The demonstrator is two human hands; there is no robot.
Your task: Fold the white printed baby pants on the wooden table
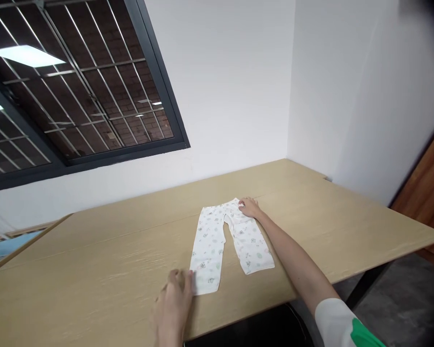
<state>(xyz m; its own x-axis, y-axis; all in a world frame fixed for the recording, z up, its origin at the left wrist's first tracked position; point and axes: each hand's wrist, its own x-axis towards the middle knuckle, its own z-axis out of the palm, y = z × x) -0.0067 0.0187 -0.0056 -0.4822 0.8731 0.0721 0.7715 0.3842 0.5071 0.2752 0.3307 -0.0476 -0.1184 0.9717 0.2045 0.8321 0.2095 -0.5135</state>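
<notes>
A small pair of white pants (pixel 209 250) with a print of little animals and green dots lies spread flat on the table, waistband at the far side and legs toward me. My right hand (pixel 250 207) reaches across to the right end of the waistband, its fingers curled closed on the fabric there. Beside the lower outer edge of the left leg is my left hand (pixel 174 301), slightly blurred. Its fingers are bent together, and their tips meet the cloth near the hem.
The light wooden table (pixel 112 270) runs up to a white wall (pixel 231 86). A dark-framed window (pixel 181 140) with metal bars is at the upper left. Something light blue (pixel 12 248) shows beyond the table's left edge. A black object (pixel 253 330) sits under the front edge.
</notes>
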